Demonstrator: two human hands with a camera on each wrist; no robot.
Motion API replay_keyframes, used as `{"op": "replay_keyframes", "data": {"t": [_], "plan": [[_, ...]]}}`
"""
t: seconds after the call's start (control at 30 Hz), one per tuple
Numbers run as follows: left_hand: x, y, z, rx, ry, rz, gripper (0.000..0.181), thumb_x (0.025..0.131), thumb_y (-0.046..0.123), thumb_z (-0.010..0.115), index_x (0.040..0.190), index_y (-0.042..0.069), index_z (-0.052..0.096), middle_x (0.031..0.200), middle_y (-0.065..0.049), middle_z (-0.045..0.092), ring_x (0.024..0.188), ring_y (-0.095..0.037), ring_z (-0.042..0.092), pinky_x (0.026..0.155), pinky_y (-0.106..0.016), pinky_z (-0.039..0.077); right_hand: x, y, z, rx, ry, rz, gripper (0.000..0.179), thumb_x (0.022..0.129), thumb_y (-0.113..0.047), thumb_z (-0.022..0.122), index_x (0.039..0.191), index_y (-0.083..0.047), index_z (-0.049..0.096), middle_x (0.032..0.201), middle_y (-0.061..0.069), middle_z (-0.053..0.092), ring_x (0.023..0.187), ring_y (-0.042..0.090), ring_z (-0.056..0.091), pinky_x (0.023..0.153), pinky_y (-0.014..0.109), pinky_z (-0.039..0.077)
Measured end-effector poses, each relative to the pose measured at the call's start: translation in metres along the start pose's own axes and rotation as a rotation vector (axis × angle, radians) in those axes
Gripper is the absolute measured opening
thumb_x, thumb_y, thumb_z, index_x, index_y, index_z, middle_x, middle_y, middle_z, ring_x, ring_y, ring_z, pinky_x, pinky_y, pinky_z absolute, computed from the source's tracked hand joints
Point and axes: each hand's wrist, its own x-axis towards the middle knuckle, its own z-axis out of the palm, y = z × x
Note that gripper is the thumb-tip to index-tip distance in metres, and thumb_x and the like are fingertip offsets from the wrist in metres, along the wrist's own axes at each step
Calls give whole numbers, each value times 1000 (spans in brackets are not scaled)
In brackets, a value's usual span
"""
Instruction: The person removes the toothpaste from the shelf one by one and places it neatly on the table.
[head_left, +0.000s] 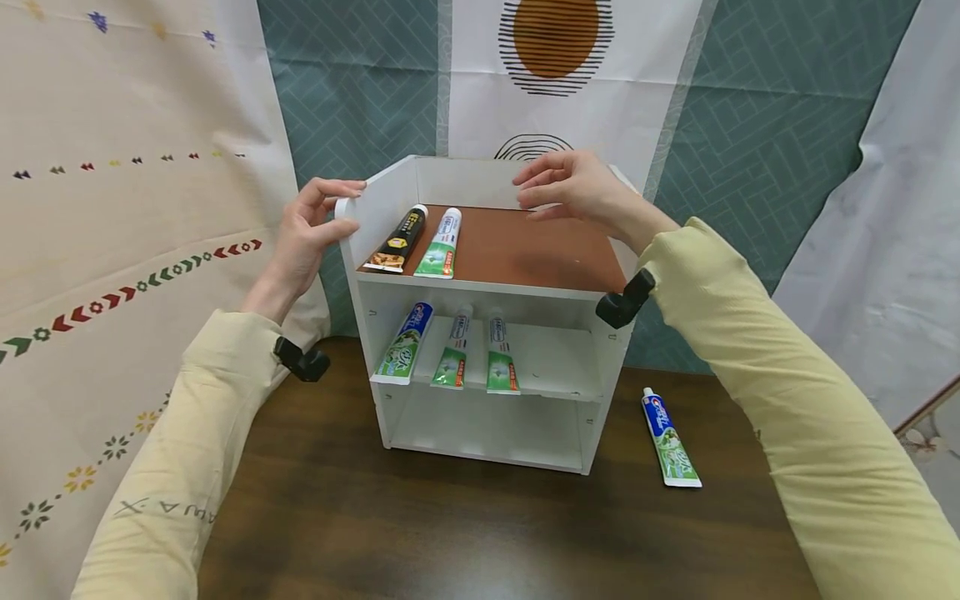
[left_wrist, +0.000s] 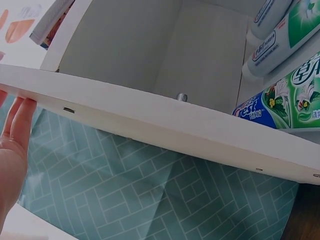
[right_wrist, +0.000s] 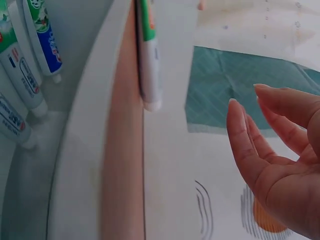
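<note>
A small white shelf unit (head_left: 487, 287) with a brown top stands on the table. At its upper left side panel, my left hand (head_left: 303, 229) grips the front corner with thumb and fingers; in the left wrist view, fingers (left_wrist: 22, 120) lie along the panel's outer face. Over the right part of the top, my right hand (head_left: 573, 192) hovers with loosely bent fingers and holds nothing. A black toothpaste tube (head_left: 401, 237) and a green-and-white toothpaste tube (head_left: 441, 243) lie on the top's left half. Below, the middle shelf carries a blue-and-green toothpaste tube (head_left: 405, 343) and two green-and-white tubes (head_left: 453, 350).
Another blue-and-green toothpaste tube (head_left: 670, 437) lies on the dark wooden table (head_left: 480, 533), right of the shelf unit. Behind hangs a teal and white patterned curtain (head_left: 360, 92). A cream patterned cloth (head_left: 135, 208) hangs at the left, a white one (head_left: 862, 250) at the right.
</note>
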Motion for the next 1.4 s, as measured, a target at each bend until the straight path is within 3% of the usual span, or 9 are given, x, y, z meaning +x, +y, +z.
{"op": "replay_keyframes", "data": {"t": [0.37, 0.6, 0.93, 1.1, 1.23, 1.4], "plan": [[0, 2, -2, -12, 14, -10, 28, 77, -11, 58, 101, 5, 61, 122, -15, 48, 110, -28, 41, 81, -34, 43, 23, 12, 39, -40, -94, 64, 34, 85, -5, 62, 117, 3, 55, 107, 21, 57, 89, 33, 58, 79, 38, 46], [0, 2, -1, -7, 18, -14, 28, 77, -10, 58, 100, 5, 62, 122, -15, 48, 109, -28, 41, 80, -33, 44, 31, 19, 59, -164, -154, 72, 30, 87, -6, 58, 116, 0, 56, 101, 17, 59, 78, 22, 57, 69, 31, 50], [0, 1, -1, -8, 20, -20, 27, 77, -10, 59, 100, 5, 61, 122, -15, 48, 109, -28, 41, 80, -34, 43, 35, 19, 80, -204, -153, 95, 29, 84, -12, 64, 111, -2, 62, 93, 12, 60, 66, 16, 51, 66, 28, 49], [0, 0, -1, -1, 23, -29, 27, 77, -9, 59, 100, 5, 61, 122, -14, 48, 110, -28, 41, 81, -35, 43, 36, 16, 89, -348, -142, 78, 32, 83, -17, 66, 112, -4, 61, 88, 12, 60, 59, 16, 51, 63, 26, 48], [0, 0, -1, -13, 18, -29, 27, 77, -10, 59, 99, 5, 61, 122, -15, 48, 110, -28, 41, 80, -34, 43, 36, 11, 96, -442, -138, 68, 34, 83, -20, 66, 112, -4, 61, 96, 10, 58, 68, 16, 53, 65, 25, 48], [1, 0, 0, -22, 16, -20, 27, 76, -11, 59, 99, 5, 61, 122, -15, 48, 110, -28, 41, 80, -34, 44, 36, 5, 102, -440, -110, 107, 33, 83, -16, 67, 111, -2, 61, 112, 11, 51, 67, 15, 54, 64, 24, 48]]}}
